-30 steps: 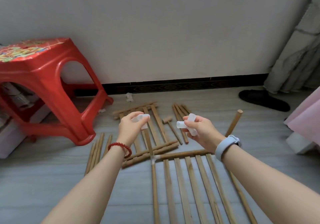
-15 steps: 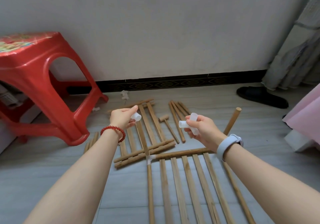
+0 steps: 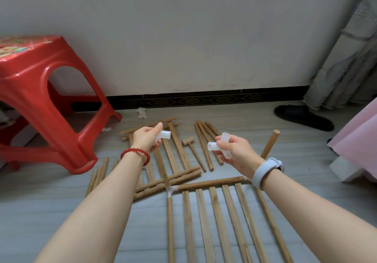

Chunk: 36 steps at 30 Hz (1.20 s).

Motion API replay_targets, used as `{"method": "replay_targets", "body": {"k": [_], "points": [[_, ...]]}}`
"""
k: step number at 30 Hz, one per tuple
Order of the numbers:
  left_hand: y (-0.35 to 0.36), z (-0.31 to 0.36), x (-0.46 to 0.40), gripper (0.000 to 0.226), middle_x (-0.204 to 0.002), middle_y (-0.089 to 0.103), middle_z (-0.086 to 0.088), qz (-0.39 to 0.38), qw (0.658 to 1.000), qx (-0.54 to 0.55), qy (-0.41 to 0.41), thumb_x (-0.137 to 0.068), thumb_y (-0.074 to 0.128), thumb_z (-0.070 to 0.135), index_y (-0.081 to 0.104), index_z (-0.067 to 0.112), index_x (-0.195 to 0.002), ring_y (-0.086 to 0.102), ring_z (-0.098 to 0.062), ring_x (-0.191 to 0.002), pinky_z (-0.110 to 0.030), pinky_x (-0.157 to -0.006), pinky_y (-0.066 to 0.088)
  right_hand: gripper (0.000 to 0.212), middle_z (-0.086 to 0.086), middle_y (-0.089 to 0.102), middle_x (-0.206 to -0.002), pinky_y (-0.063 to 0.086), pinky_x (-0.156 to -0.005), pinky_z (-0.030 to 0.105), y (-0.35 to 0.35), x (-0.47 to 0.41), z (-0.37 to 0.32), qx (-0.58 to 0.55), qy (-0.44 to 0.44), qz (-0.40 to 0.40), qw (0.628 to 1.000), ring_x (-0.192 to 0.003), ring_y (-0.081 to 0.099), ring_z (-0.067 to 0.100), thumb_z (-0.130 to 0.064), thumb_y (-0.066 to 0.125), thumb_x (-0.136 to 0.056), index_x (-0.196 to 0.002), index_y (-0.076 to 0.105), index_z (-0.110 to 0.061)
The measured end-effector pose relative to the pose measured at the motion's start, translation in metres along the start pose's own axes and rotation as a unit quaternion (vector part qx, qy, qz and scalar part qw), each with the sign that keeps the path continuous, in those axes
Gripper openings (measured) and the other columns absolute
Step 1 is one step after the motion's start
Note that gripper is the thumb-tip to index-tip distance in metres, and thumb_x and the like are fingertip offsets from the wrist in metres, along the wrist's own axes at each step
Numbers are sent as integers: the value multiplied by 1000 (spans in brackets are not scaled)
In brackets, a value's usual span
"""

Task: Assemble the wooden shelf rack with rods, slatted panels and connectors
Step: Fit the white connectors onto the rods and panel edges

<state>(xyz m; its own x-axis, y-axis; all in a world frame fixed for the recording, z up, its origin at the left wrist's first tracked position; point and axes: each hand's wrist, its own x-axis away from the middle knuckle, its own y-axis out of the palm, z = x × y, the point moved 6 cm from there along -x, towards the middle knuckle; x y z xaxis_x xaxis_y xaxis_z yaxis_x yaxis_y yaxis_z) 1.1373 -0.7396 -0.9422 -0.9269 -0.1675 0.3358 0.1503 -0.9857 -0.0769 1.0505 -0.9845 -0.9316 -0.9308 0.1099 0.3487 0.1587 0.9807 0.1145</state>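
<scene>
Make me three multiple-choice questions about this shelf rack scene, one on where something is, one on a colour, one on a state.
1. Where does the small wooden mallet lie?
A on the stool
B on the floor between the hands
C in the right hand

2. What colour is the stool?
A red
B blue
C white

3. What is the left hand doing?
A resting flat
B gripping a rod
C holding a clear connector

Answers: B, it lies on the floor among the rods; A, the plastic is red; C, its fingers pinch the connector.

soft even daylight, wide-angle edge distortion
</scene>
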Motion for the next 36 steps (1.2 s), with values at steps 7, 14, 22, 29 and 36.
{"method": "replay_targets", "body": {"k": [7, 14, 22, 29, 36], "points": [[-10, -7, 7, 31, -94, 50, -10, -48, 980, 161, -104, -86, 65, 31, 53, 4, -97, 46, -4, -37, -10, -35, 40, 16, 8, 57, -91, 46, -64, 24, -6, 1, 4, 9, 5, 2, 1000, -73, 56, 17, -4, 51, -94, -110, 55, -5], [-19, -2, 6, 27, -92, 58, -16, 12, 992, 114, -44, -88, 64, 29, 57, 4, -96, 46, -3, -35, -11, -39, 43, 18, 9, 57, -91, 46, -64, 25, -9, -1, 7, -3, 9, 7, 1000, -73, 56, 18, -4, 51, -94, -110, 56, -4], [-8, -7, 13, 24, -90, 54, -8, -32, 998, 41, -32, -89, 63, 31, 60, 7, -90, 56, -7, -48, -15, -47, 51, 15, 9, 58, -93, 46, -63, 25, -8, -5, 9, 4, 13, 7, 1000, -75, 57, 17, -5, 52, -94, -108, 58, -7], [-8, -17, 17, 33, -76, 50, -3, -6, 997, -79, -11, -92, 50, 49, 59, 18, -86, 42, -11, -60, -22, -53, 39, 14, 7, 59, -93, 46, -64, 25, -5, -8, 10, 21, -3, 8, 1000, -74, 58, 16, -6, 52, -94, -101, 59, -15], [-9, -29, 17, 28, -87, 50, 2, 28, 997, -68, -26, -95, 40, 50, 49, 23, -94, 46, -11, -76, -33, -75, 42, 19, 7, 59, -81, 44, -48, 16, -32, -14, 5, 94, -46, 78, 991, -57, 55, 9, -9, 52, -94, -113, 53, -11]]}}
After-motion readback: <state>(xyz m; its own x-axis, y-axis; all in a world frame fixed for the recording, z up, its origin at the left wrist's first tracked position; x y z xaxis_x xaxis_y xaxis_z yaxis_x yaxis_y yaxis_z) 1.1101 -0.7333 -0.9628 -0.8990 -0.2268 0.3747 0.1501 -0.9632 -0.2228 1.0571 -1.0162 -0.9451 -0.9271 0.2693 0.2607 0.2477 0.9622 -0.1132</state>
